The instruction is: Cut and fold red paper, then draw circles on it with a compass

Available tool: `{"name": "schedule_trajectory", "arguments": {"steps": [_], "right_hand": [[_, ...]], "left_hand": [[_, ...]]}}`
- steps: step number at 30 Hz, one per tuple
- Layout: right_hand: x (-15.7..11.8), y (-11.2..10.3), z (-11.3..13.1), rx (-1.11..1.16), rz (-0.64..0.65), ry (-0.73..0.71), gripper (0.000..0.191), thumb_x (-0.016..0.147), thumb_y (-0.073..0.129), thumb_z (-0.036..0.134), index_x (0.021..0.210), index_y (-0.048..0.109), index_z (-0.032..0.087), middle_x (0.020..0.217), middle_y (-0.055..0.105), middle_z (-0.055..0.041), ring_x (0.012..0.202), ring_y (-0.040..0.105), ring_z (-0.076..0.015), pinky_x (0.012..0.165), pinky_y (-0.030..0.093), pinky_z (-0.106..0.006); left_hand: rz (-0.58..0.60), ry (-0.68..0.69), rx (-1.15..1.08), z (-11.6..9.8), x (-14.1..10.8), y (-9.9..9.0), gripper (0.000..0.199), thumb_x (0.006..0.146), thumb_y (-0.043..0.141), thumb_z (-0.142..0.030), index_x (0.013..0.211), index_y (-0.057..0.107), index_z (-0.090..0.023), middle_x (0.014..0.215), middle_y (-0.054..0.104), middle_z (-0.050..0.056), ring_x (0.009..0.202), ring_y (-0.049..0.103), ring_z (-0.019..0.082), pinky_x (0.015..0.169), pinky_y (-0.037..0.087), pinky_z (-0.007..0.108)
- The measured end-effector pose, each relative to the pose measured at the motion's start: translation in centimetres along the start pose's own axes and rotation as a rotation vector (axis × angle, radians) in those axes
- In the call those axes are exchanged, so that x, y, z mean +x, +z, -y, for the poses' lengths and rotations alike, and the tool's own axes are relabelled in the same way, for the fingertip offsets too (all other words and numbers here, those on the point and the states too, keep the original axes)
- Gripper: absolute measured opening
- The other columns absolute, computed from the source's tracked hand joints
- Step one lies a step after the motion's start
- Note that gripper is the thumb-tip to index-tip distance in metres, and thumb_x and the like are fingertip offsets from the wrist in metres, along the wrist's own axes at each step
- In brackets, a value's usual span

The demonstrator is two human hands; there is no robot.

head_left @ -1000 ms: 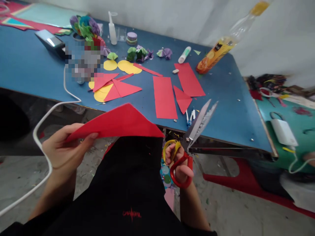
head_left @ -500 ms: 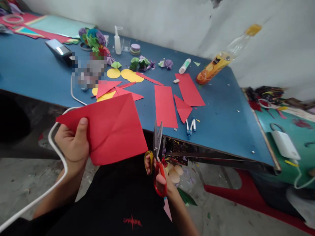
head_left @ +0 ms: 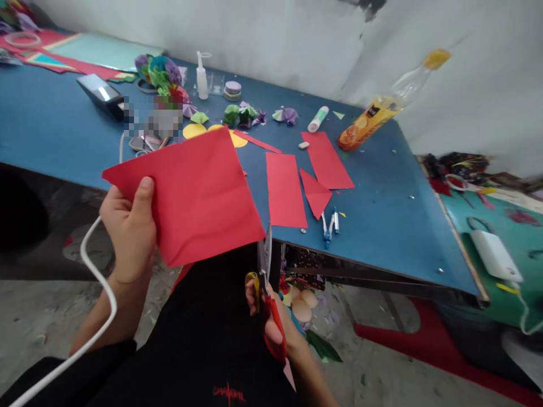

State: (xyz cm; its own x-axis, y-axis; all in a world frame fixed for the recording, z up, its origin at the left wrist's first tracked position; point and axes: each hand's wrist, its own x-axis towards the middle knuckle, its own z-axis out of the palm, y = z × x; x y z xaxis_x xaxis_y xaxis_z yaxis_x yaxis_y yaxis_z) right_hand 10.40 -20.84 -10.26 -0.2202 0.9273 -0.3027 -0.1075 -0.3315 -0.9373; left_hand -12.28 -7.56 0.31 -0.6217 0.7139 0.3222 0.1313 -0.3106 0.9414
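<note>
My left hand point(head_left: 133, 229) pinches the left end of a large creased sheet of red paper point(head_left: 199, 195), thumb on top and fingers behind. The sheet is held up in front of the table's edge. My right hand point(head_left: 271, 316) is wrapped through the handles of a pair of scissors point(head_left: 263, 265), one yellow and one red. Their blades point up, with the tips at the sheet's lower right corner; I cannot tell whether they touch it. Two red paper rectangles point(head_left: 287, 189) and a folded red triangle point(head_left: 316, 193) lie on the table beyond.
On the blue table point(head_left: 394, 226) are a compass point(head_left: 328, 229), a glue stick point(head_left: 318, 119), an eraser point(head_left: 304, 145), yellow paper circles point(head_left: 195, 130) and a leaning drink bottle point(head_left: 373, 121). A white cable point(head_left: 99, 277) runs past my left arm. Scraps litter the floor.
The red sheet has risen with my left hand and now covers the red and yellow scraps behind it. The scissors have shifted slightly left, and their blade tips are nearer the sheet's corner.
</note>
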Motion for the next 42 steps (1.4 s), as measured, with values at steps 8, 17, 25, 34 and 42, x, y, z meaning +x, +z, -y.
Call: {"name": "schedule_trajectory", "arguments": {"steps": [8,17,25,34,42], "right_hand": [[2.9,2.3,0.9,0.165,-0.002,-0.09,0.085,0.044,0.05,0.092,0.096,0.051,0.025,0.067,0.046,0.0005,0.054,0.045,-0.0152,0.049,0.041,-0.03],[3.8,2.3,0.7,0.213,-0.074,-0.19,0.091,0.034,0.046,0.095,0.091,0.052,0.024,0.064,0.046,0.0013,0.05,0.044,-0.0147,0.042,0.04,-0.029],[3.1,1.2,5.9,0.127,-0.237,-0.325,0.056,0.066,0.063,0.07,0.091,0.046,0.023,0.083,0.056,-0.0014,0.057,0.052,-0.0121,0.048,0.045,-0.026],[6.0,1.1,11.1,0.127,-0.463,-0.477,0.03,0.073,0.068,0.026,0.08,0.039,0.023,0.071,0.05,0.008,0.044,0.047,-0.0036,0.039,0.042,-0.017],[7.3,-0.4,11.9,0.039,-0.505,-0.529,0.024,0.071,0.068,0.021,0.08,0.045,0.022,0.072,0.062,0.0052,0.061,0.063,-0.0089,0.06,0.055,-0.022]], "left_hand": [[0.065,-0.145,-0.305,1.2,-3.9,3.0,0.027,0.078,0.07,-0.028,0.1,0.06,-0.017,0.099,0.068,0.005,0.098,0.065,0.017,0.093,0.05,0.031],[0.015,-0.227,-0.322,2.3,-4.6,2.0,0.025,0.076,0.073,-0.03,0.097,0.063,-0.024,0.101,0.069,-0.001,0.107,0.062,0.018,0.101,0.047,0.035],[0.075,-0.232,-0.35,2.1,-3.6,2.4,0.026,0.073,0.073,-0.033,0.096,0.062,-0.026,0.103,0.068,0.0,0.109,0.061,0.019,0.101,0.046,0.034],[0.149,-0.469,-0.287,4.0,-10.6,0.1,0.027,0.072,0.074,-0.037,0.085,0.061,-0.018,0.083,0.067,0.002,0.077,0.066,0.014,0.077,0.054,0.026],[0.213,-0.502,-0.206,5.3,-10.5,-3.1,0.027,0.066,0.079,-0.032,0.082,0.061,-0.017,0.071,0.064,-0.001,0.062,0.061,0.012,0.064,0.052,0.022]]}}
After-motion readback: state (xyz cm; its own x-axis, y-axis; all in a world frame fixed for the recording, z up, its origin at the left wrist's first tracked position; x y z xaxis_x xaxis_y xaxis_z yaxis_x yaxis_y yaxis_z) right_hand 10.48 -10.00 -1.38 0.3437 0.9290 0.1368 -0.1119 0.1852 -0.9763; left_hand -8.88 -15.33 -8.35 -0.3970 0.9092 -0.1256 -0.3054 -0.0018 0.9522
